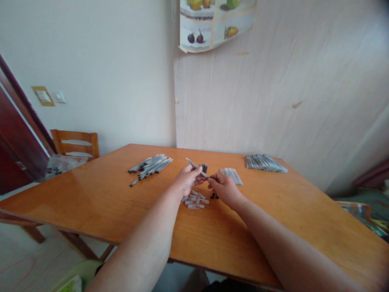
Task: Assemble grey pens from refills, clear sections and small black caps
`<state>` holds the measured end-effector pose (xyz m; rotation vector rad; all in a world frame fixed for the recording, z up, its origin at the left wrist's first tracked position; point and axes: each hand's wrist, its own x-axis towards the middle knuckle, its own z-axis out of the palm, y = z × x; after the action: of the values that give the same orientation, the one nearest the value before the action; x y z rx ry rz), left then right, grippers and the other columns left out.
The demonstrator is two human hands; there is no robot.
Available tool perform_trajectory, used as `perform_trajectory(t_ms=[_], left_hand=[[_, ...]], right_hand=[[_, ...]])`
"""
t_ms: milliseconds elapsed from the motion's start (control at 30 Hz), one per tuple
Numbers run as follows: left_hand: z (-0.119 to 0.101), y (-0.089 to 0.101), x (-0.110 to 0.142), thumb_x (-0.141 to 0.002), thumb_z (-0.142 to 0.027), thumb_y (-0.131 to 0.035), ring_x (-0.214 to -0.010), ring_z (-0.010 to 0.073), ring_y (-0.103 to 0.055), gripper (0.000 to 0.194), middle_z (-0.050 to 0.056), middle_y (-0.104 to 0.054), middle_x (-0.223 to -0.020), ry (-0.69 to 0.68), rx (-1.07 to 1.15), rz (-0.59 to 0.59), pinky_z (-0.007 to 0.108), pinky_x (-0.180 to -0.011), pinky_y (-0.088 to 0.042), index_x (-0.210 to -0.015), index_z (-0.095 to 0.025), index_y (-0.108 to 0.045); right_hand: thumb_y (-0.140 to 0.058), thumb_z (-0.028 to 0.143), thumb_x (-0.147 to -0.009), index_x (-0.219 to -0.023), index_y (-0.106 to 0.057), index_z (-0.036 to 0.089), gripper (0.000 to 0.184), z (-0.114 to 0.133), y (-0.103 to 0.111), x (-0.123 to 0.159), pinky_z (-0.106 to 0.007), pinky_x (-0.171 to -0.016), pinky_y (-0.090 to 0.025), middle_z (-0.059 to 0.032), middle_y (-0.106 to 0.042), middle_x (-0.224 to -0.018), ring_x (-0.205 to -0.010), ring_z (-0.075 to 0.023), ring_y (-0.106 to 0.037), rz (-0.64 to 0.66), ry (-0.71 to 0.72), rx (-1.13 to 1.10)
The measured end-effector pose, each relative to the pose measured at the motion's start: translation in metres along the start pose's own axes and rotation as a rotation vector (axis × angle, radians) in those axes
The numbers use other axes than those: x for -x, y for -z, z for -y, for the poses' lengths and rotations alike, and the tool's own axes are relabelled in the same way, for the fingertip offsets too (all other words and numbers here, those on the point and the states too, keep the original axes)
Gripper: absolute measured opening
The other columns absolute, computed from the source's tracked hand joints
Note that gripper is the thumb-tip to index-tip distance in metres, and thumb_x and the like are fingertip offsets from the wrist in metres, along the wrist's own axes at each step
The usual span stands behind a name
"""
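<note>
Over the middle of the table, my left hand (188, 180) is closed on a slim, clear-grey pen (192, 164), which slants down to the right. My right hand (223, 186) pinches at the pen's lower end; any small part between those fingertips is hidden. Below my hands lies a loose heap of short translucent pen caps (194, 200). A few small black parts (214, 196) sit under my right hand, partly covered by it. Behind my left fingers stands a cluster of dark slender pieces (204, 167), mostly hidden. Just beyond my right hand is a row of clear tubes (232, 176).
A pile of grey pens with black ends (154, 165) lies at the left on the wooden table (121, 202). Toward the far right edge rests a flat bundle of pens (265, 163). A wooden chair (75, 142) holding a plastic bag (65, 161) stands at the left.
</note>
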<state>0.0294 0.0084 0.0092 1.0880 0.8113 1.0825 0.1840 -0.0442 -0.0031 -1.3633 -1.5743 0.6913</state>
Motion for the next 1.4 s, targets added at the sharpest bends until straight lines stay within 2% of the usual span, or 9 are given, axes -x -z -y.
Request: perform_trajectory(t_ms=[167,400,600,767,967,1133,1400], left_hand=[[0.0,0.0,0.0,-0.086,-0.029,-0.065,-0.067,0.0155,-0.07,0.017,0.008,-0.072,-0.079,0.005,0.021,-0.01,0.023,-0.06,-0.052,-0.09,-0.017,-0.054],[-0.003,0.003,-0.001,-0.088,-0.025,-0.062,-0.067,0.015,-0.07,0.011,0.007,-0.071,-0.077,0.039,0.107,-0.023,0.022,-0.059,-0.052,-0.087,-0.016,-0.055],[-0.006,0.005,-0.002,-0.09,-0.022,-0.059,-0.066,0.0153,-0.07,0.01,0.007,-0.071,-0.072,0.049,0.15,-0.063,0.021,-0.056,-0.052,-0.083,-0.015,-0.055],[-0.006,0.006,-0.002,-0.09,-0.02,-0.058,-0.061,0.0134,-0.069,0.01,0.006,-0.07,-0.069,0.044,0.145,-0.088,0.02,-0.055,-0.051,-0.082,-0.015,-0.055],[-0.005,0.007,-0.003,-0.09,-0.02,-0.058,-0.062,0.0143,-0.069,0.011,0.007,-0.07,-0.069,0.053,0.133,-0.101,0.021,-0.056,-0.051,-0.081,-0.015,-0.054],[-0.004,0.007,-0.003,-0.09,-0.02,-0.058,-0.061,0.0136,-0.069,0.01,0.007,-0.07,-0.07,0.062,0.117,-0.1,0.021,-0.056,-0.051,-0.082,-0.014,-0.055],[-0.001,0.01,-0.005,-0.088,-0.022,-0.061,-0.061,0.014,-0.069,0.01,0.008,-0.072,-0.072,0.065,0.1,-0.092,0.021,-0.056,-0.051,-0.083,-0.014,-0.056]], right_hand=[[-0.059,0.032,-0.079,-0.082,-0.062,0.017,0.016,-0.002,0.002,-0.001,-0.023,-0.053,-0.038,0.0001,-0.062,-0.066,-0.059,-0.0129,-0.054,-0.07,0.097,0.114],[-0.057,0.035,-0.08,-0.082,-0.063,0.018,0.018,-0.006,0.002,-0.002,-0.023,-0.052,-0.036,0.0011,-0.061,-0.066,-0.059,-0.0128,-0.053,-0.036,0.11,0.12],[-0.053,0.036,-0.082,-0.08,-0.065,0.018,0.021,-0.018,0.012,-0.01,-0.024,-0.056,-0.036,-0.0011,-0.066,-0.071,-0.064,-0.014,-0.056,-0.032,0.135,0.292],[-0.054,0.035,-0.082,-0.073,-0.069,0.02,0.023,-0.03,0.031,-0.018,-0.024,-0.056,-0.034,-0.0009,-0.066,-0.066,-0.062,-0.0133,-0.056,0.048,0.075,0.497],[-0.056,0.035,-0.083,-0.085,-0.075,0.022,0.023,-0.025,0.046,-0.019,-0.024,-0.058,-0.035,-0.0026,-0.071,-0.076,-0.069,-0.0148,-0.06,0.073,0.029,0.617],[-0.06,0.035,-0.08,-0.089,-0.077,0.025,0.022,-0.024,0.046,-0.017,-0.026,-0.057,-0.032,-0.0044,-0.072,-0.082,-0.071,-0.0158,-0.06,0.111,-0.033,0.689],[-0.063,0.035,-0.078,-0.078,-0.076,0.024,0.017,-0.031,0.042,-0.017,-0.027,-0.055,-0.031,-0.0054,-0.07,-0.076,-0.065,-0.0167,-0.055,0.109,0.012,0.688]])
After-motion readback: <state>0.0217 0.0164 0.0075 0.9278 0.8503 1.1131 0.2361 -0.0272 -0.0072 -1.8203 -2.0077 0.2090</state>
